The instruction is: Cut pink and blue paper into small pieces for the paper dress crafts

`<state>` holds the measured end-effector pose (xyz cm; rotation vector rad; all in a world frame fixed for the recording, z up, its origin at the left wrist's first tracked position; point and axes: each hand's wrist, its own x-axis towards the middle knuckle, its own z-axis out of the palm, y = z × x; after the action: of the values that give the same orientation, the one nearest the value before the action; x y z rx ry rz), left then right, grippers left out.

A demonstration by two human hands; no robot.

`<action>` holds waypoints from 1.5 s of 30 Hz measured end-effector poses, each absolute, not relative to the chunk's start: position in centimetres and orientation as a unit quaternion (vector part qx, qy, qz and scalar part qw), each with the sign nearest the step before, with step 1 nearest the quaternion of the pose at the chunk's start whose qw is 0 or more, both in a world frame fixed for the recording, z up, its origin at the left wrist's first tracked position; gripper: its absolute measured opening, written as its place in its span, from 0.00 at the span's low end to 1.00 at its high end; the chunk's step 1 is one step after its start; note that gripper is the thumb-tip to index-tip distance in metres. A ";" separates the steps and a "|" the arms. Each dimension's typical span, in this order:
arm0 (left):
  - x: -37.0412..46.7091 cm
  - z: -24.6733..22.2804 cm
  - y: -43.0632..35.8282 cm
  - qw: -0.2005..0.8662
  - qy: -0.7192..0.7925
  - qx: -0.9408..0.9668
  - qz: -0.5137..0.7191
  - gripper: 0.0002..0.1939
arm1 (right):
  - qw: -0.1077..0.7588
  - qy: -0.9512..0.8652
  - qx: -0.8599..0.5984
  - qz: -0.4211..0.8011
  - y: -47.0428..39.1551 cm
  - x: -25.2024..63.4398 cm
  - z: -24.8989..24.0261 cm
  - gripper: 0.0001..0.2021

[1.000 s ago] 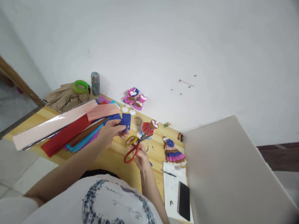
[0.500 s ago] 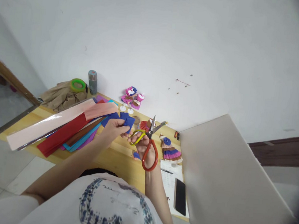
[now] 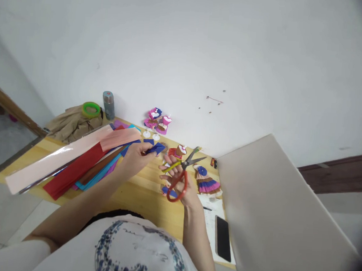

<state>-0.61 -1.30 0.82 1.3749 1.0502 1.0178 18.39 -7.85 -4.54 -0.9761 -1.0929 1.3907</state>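
Observation:
Between the thumb and fingers of my left hand is a folded piece of blue crepe paper, its pointed end toward the right. My right hand is palm up with its fingers partly spread. Scissors with one yellow and one red handle hang on that hand, blades apart and pointing up to the right, away from the paper. Just behind the scissors stands a small red and brown paper figure. A small blue piece lies on the table below the right hand, partly covered by it.
Crepe paper strips in several colours overlap on the left. Behind them are a flask, green tape and brown cloth. Decorated paper figures stand by the wall. A ruffled paper dress, phone and white board are right.
My right hand has moved right, away from the left, and turned palm up; the scissors have tilted rightward. The blue paper in my left hand now looks folded to a point.

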 end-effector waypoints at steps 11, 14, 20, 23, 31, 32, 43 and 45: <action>1.6 4.9 -0.2 0.314 0.365 0.781 0.397 0.08 | 0.697 -0.391 -0.308 0.516 -6.6 17.1 -1.6 0.33; 2.1 5.6 -0.1 0.301 0.357 0.802 0.371 0.09 | 0.740 -0.373 -0.329 0.452 -5.9 16.8 -1.1 0.25; 3.0 6.5 0.1 0.318 0.326 0.833 0.315 0.08 | 0.755 -0.409 -0.398 0.323 -5.8 17.1 0.6 0.20; 3.5 7.0 0.3 0.328 0.308 0.854 0.260 0.07 | 0.722 -0.439 -0.440 0.304 -6.2 17.1 1.4 0.19; 3.8 5.6 0.6 0.505 0.310 0.753 0.288 0.04 | 0.765 -0.319 -0.457 0.323 -6.3 17.4 2.3 0.21; 4.0 5.3 0.5 0.533 0.307 0.733 0.290 0.06 | 0.775 -0.291 -0.443 0.343 -6.3 17.3 2.4 0.22; 5.9 4.8 -0.4 0.662 0.304 0.590 0.349 0.12 | 0.777 -0.275 -0.411 0.389 -6.9 17.5 2.8 0.23; 5.9 4.8 -0.4 0.671 0.305 0.585 0.339 0.12 | 0.765 -0.305 -0.429 0.370 -7.0 17.6 2.6 0.23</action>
<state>5.90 -0.36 4.82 1.3184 0.6877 0.7631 17.62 -7.04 2.64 -0.9322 -0.6623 0.8046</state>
